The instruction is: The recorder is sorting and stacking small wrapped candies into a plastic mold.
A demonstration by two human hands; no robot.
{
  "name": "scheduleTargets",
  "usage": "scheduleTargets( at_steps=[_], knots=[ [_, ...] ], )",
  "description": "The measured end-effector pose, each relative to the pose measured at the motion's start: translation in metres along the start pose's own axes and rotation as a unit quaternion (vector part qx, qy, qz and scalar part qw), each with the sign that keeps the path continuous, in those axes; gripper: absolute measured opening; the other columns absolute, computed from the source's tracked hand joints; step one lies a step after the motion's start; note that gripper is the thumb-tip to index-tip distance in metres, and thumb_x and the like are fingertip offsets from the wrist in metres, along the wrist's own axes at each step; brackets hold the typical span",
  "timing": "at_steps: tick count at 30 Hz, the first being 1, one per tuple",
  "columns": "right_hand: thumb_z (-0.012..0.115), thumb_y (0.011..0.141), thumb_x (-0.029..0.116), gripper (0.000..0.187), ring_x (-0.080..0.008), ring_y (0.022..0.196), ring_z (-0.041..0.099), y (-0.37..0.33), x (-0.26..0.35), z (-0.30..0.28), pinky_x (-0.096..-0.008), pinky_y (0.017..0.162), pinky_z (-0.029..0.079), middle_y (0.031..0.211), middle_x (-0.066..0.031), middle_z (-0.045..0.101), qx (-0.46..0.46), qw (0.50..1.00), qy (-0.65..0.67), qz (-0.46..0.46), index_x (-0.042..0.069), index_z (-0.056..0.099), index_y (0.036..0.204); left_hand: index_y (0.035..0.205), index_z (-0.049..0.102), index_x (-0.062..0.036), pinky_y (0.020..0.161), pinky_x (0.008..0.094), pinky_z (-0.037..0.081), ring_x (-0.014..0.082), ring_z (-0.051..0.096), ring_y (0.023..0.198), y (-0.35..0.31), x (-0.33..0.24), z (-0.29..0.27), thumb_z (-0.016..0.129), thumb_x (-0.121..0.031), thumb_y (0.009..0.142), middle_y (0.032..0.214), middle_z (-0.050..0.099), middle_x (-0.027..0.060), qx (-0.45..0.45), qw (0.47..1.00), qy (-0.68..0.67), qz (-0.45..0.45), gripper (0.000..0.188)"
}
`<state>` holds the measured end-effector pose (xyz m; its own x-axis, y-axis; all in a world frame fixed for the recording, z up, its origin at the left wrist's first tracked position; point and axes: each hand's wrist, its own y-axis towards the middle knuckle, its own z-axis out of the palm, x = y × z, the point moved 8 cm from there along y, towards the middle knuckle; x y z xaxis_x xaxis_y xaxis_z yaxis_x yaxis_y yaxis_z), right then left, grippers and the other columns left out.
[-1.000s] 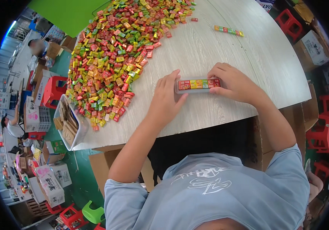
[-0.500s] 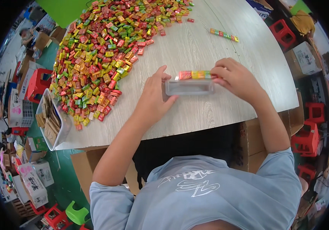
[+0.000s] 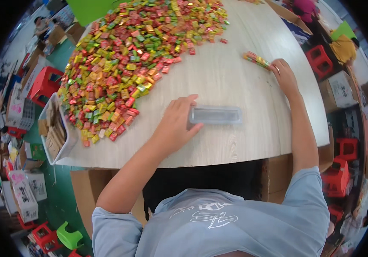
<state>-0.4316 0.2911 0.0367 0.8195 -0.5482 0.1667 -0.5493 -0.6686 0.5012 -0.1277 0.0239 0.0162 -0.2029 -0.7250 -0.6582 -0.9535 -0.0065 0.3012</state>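
My left hand [image 3: 176, 120] grips the left end of a clear, shallow plastic tray [image 3: 216, 122], its thumb on the near side and fingers on the far side. Nothing shows inside the tray, which rests on the table in front of me. Farther off to the right, my right hand [image 3: 284, 76] has its fingers pinched at the near end of a row of small wrapped candies [image 3: 256, 59]. The row is red, yellow and green; whether one or two rows lie there I cannot tell. To the left spreads a large heap of the same candies [image 3: 119, 68].
The pale wood-look table [image 3: 209, 145] has a curved outer edge. At its left edge a white bin [image 3: 69, 143] holds folded brown cardboard pieces. Cardboard boxes [image 3: 278, 175] stand under the near edge. Red stools [image 3: 319, 60] and other people are around.
My right hand has moved away from the tray, far and right, to the row of candies on the table. The row it held over the tray is gone from there. The view has shifted slightly.
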Motion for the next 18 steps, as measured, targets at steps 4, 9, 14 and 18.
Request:
scheduleTargets(
  at_steps=[4,9,14,18],
  knots=[
    [0.055,0.104,0.015,0.019,-0.0405,0.118,0.060,-0.019,-0.046,0.011,-0.0459,0.104,0.047,0.123,-0.0202,0.065,0.071,0.993,-0.069,0.064,0.000,0.065,0.111,0.146,0.047,-0.0009,0.113,0.0475,0.043,0.0397,0.055,0.127,0.011,-0.002,0.017,0.083,-0.013,0.083,0.130,0.060,0.0199,0.009,1.000,-0.026,0.013,0.074],
    [0.058,0.106,0.016,0.020,-0.0396,0.127,0.059,-0.013,0.003,-0.021,-0.0478,0.110,0.045,0.133,-0.0187,0.065,-0.013,0.992,-0.124,0.035,0.001,0.066,0.117,0.146,0.047,-0.0016,0.113,0.0472,0.042,0.0401,0.054,0.127,0.008,-0.009,0.015,0.080,-0.017,0.087,0.132,0.060,0.0200,0.019,0.999,-0.035,-0.012,0.069],
    [0.059,0.106,0.014,0.019,-0.0374,0.121,0.062,-0.016,0.068,-0.077,-0.0458,0.110,0.044,0.126,-0.0169,0.067,-0.091,0.991,-0.090,-0.043,0.002,0.066,0.119,0.139,0.053,0.0000,0.109,0.0508,0.042,0.0416,0.055,0.121,-0.004,-0.021,-0.009,0.076,-0.019,0.090,0.130,0.060,0.0211,-0.067,0.997,0.022,0.038,0.058],
    [0.055,0.102,0.005,0.022,-0.0306,0.110,0.065,-0.101,0.164,-0.213,-0.0402,0.098,0.052,0.111,-0.0172,0.070,-0.275,0.940,0.021,-0.199,-0.005,0.068,0.115,0.125,0.064,-0.0035,0.101,0.0469,0.042,0.0352,0.059,0.113,-0.029,-0.076,-0.091,0.070,-0.022,0.093,0.122,0.064,0.0167,-0.212,0.957,0.142,0.139,0.038]
  ],
)
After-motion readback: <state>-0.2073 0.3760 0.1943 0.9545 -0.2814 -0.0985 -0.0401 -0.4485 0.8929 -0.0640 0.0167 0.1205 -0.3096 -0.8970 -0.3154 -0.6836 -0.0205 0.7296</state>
